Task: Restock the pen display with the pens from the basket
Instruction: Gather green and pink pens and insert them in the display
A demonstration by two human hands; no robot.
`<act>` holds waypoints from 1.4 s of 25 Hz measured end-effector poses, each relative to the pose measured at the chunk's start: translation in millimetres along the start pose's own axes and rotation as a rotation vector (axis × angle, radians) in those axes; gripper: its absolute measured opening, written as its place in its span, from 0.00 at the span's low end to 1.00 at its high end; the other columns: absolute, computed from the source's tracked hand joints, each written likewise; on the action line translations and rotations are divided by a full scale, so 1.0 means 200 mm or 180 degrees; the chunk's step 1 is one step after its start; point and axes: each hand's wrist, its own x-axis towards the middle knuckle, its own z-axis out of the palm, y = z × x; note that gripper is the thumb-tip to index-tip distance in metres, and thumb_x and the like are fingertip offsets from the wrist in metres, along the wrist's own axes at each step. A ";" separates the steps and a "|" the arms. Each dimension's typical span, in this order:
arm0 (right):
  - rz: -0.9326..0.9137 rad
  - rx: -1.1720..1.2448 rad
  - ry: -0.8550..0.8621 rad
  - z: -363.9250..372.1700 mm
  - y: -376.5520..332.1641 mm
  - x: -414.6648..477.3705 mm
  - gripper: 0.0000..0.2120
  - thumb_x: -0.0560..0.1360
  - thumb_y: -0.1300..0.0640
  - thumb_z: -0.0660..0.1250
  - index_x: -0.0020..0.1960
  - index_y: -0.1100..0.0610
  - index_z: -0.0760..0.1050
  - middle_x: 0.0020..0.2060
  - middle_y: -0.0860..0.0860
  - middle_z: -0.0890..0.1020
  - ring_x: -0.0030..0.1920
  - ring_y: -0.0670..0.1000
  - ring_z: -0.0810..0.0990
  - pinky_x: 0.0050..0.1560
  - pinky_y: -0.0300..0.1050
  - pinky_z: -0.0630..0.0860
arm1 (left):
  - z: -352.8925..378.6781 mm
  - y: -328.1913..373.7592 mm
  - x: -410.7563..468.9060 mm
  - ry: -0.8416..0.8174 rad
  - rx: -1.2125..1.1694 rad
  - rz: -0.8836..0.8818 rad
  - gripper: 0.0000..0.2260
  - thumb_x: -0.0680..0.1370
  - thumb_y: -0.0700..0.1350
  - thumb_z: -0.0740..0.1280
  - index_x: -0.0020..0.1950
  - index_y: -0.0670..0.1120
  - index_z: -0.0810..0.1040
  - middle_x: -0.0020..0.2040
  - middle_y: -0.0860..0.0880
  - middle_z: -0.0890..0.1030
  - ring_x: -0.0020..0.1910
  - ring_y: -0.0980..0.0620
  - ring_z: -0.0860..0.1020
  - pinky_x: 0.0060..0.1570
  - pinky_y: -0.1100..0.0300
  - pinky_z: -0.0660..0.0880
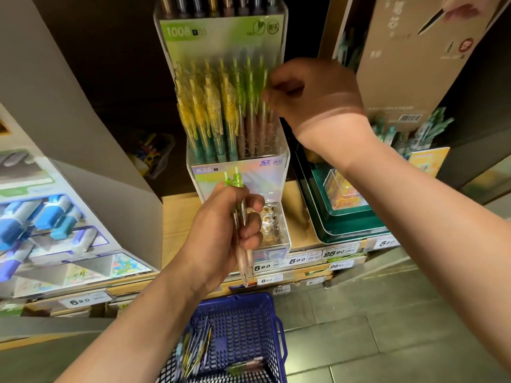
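Observation:
A clear acrylic pen display [237, 161] stands on a wooden shelf, holding yellow-topped pens on the left and green-topped pens on the right. My left hand [221, 233] grips two green-topped pens [240, 200] upright in front of the display's lower tier. My right hand [312, 98] is raised at the display's right side, its fingertips pinching a green-topped pen [264, 106] standing in the rack. Below, a blue plastic basket [265, 322] on the floor holds several loose pens [197, 346].
A grey boxed display with blue items [49, 217] fills the left. Green trays [343, 222] and a brown card display [414, 64] sit to the right. Price tags [296, 261] line the shelf edge. Grey tiled floor [387, 327] lies at lower right.

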 end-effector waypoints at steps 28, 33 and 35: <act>0.0988 0.1634 -0.0877 0.00 0.04 -0.28 0.05 0.74 0.58 0.75 0.49 0.51 0.83 0.34 0.47 0.86 0.34 0.44 0.84 0.40 0.35 0.82 | -0.01 0.02 0.01 -0.0130 0.0605 0.0156 0.15 0.81 0.50 0.63 0.54 0.41 0.82 0.46 0.43 0.86 0.36 0.52 0.81 0.40 0.59 0.81; 0.0518 0.2194 0.0496 -0.18 0.04 -0.07 0.08 0.76 0.61 0.73 0.44 0.48 0.81 0.35 0.45 0.87 0.39 0.48 0.87 0.46 0.41 0.83 | 0.00 0.02 0.00 0.0108 0.0666 -0.0239 0.13 0.85 0.54 0.59 0.48 0.46 0.72 0.31 0.51 0.69 0.25 0.55 0.60 0.22 0.64 0.62; 0.0307 0.1918 0.0753 -0.19 0.04 -0.01 0.08 0.75 0.58 0.73 0.43 0.45 0.81 0.35 0.45 0.86 0.39 0.49 0.87 0.47 0.44 0.84 | -0.01 0.05 0.00 0.0042 0.0448 -0.0408 0.13 0.84 0.52 0.58 0.44 0.46 0.66 0.29 0.52 0.67 0.24 0.56 0.57 0.21 0.64 0.57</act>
